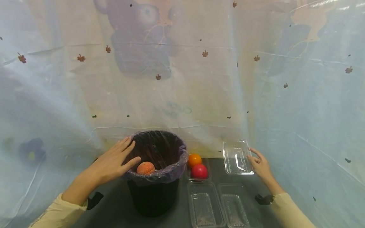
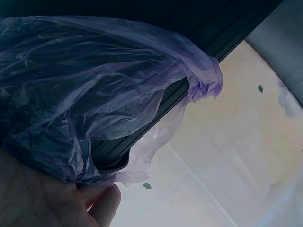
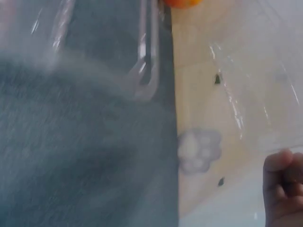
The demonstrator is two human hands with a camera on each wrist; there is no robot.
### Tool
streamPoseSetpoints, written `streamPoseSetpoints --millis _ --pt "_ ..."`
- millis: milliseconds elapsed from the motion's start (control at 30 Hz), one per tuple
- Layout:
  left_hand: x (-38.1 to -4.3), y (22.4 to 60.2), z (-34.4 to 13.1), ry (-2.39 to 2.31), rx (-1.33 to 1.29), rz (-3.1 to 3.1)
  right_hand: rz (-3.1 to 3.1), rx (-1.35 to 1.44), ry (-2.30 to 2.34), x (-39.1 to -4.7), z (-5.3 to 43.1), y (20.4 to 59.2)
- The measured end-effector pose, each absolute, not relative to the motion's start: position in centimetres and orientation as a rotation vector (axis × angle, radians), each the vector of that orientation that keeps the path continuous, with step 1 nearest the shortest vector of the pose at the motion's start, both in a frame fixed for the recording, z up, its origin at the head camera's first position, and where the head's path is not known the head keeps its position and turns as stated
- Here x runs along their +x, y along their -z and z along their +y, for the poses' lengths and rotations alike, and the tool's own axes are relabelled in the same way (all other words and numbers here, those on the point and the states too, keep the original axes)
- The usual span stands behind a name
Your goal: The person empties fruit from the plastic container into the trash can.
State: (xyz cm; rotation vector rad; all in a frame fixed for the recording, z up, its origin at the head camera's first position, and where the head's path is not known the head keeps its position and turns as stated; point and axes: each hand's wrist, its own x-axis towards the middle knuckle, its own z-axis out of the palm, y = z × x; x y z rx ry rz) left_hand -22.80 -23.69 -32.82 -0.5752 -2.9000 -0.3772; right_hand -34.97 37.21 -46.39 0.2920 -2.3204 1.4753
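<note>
My left hand (image 1: 109,163) lies at the left rim of a black bin (image 1: 152,198), its fingers extended along the edge. A thin purple bag (image 1: 178,167) lines the bin and folds over its rim; in the left wrist view the bag (image 2: 113,75) bunches beside my fingertips. Inside the bin sits a rough orange-pink ball (image 1: 145,168). My right hand (image 1: 261,166) pinches the right edge of a clear plastic tray (image 1: 237,156), raised and tilted above the dark table. The right wrist view shows the curled fingers (image 3: 279,161) at the tray's edge.
Right of the bin, a clear tray (image 1: 209,178) holds an orange (image 1: 195,160) and a red ball (image 1: 199,171). Two more clear trays, a left one (image 1: 201,205) and a right one (image 1: 235,207), lie nearer me on the dark table (image 1: 182,218). A patterned plastic curtain (image 1: 182,95) hangs behind.
</note>
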Motion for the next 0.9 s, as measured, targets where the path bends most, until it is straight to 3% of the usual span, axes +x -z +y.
streamPoseSetpoints --millis 267,900 --pt "-22.7 32.7 -23.6 0.376 -0.569 -2.906 -2.539 0.147 -1.358 -34.4 39.0 47.6" --pt "-22.8 32.9 -23.7 0.378 -0.575 -2.900 -2.675 0.106 -1.345 -34.7 40.6 50.4"
